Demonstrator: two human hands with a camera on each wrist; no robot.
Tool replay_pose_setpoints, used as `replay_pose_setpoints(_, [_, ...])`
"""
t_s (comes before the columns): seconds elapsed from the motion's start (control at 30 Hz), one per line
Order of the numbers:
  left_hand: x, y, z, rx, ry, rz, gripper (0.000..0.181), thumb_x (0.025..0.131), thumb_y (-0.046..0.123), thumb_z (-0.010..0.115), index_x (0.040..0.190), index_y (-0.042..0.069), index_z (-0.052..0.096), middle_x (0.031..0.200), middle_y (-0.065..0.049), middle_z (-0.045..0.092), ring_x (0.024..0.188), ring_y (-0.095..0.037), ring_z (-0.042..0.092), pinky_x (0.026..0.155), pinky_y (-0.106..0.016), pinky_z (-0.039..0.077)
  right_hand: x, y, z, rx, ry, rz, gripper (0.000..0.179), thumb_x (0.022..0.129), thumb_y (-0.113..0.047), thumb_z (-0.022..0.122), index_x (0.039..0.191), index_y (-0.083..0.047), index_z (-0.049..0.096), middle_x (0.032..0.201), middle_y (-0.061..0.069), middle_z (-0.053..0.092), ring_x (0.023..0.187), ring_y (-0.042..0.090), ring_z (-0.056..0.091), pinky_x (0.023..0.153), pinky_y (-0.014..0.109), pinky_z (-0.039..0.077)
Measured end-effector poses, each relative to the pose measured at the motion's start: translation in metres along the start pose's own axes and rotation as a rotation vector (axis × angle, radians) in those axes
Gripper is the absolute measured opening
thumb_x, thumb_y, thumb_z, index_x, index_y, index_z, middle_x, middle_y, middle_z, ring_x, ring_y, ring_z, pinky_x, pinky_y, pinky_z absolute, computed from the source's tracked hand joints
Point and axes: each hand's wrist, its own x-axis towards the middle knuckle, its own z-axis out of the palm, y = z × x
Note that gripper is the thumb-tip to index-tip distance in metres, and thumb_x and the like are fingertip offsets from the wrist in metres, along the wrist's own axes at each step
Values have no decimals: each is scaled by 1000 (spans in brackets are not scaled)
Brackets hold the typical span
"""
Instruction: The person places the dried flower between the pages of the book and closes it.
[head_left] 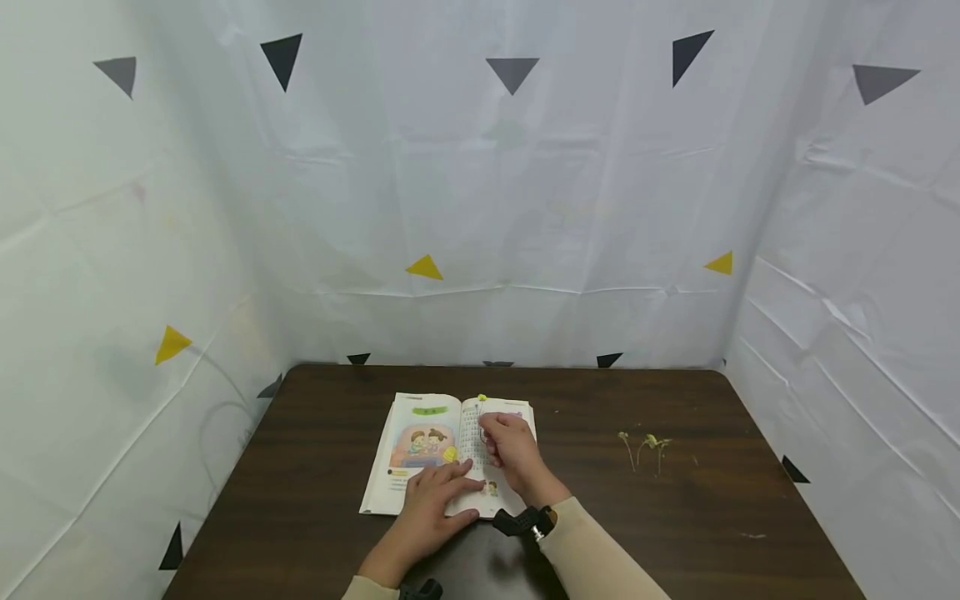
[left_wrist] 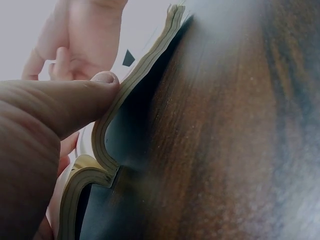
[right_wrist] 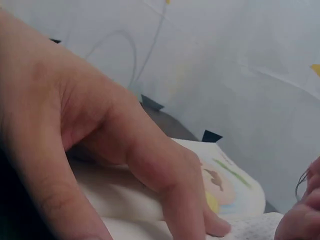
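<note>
An open illustrated book (head_left: 420, 417) lies on the dark table. My left hand (head_left: 435, 504) rests spread over its lower middle, fingers reaching across the gutter. The left thumb (left_wrist: 75, 102) presses the book's near edge in the left wrist view. Above the right-hand page, my right hand (head_left: 512, 446) pinches a thin curved stem (right_wrist: 301, 182) between thumb and forefinger. A small yellow-green sprout head (head_left: 482, 397) shows at the top of the page, just beyond those fingertips. The right palm hides part of the printed text.
Several thin sprouts (head_left: 651, 442) with pale stems lie on the table (head_left: 720, 517) to the right of the book. White sheeting (head_left: 525, 208) with black, grey and yellow triangles surrounds the table at the back and both sides.
</note>
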Motion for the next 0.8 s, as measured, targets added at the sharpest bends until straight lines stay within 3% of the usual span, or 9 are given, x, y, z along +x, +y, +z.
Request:
replay_pose_setpoints(0.13, [-1, 1, -1, -7, 12, 12, 40, 96, 38, 83, 134, 34, 74, 161, -2, 60, 140, -28, 52, 111, -67, 31, 8, 10, 2, 55, -58, 45, 31, 111, -26, 62, 85, -10, 57, 61, -7, 41, 50, 7, 35, 46, 22, 31])
replay_pose_setpoints(0.3, [-1, 2, 1, 15, 14, 14, 36, 95, 37, 84, 131, 35, 75, 161, -4, 59, 140, -29, 53, 111, -68, 31, 12, 24, -1, 50, -48, 103, 28, 110, -25, 63, 86, -12, 59, 62, -9, 40, 50, 7, 32, 47, 23, 31])
replay_pose_setpoints(0.47, [0, 1, 4, 63, 30, -32, 33, 96, 43, 82, 127, 36, 73, 158, -12, 51, 146, -38, 43, 112, -68, 34, 13, 29, 3, -40, -9, 85, 25, 107, -25, 66, 89, -9, 62, 65, -8, 43, 51, 8, 34, 46, 23, 30])
replay_pose_setpoints(0.6, [0, 0, 4, 54, 22, -80, 34, 96, 46, 82, 126, 36, 71, 158, -14, 45, 151, -40, 35, 116, -68, 33, 12, 31, 8, -142, 51, 80, 23, 105, -25, 68, 102, -3, 70, 67, -9, 48, 51, 8, 37, 45, 24, 32])
replay_pose_setpoints(0.8, [-2, 3, 4, 39, 40, -79, 30, 97, 43, 81, 124, 34, 71, 155, -15, 46, 151, -41, 35, 114, -69, 34, 10, 33, 13, -216, 97, 73, 28, 106, -30, 69, 112, -4, 75, 71, -8, 52, 53, 9, 40, 46, 23, 34])
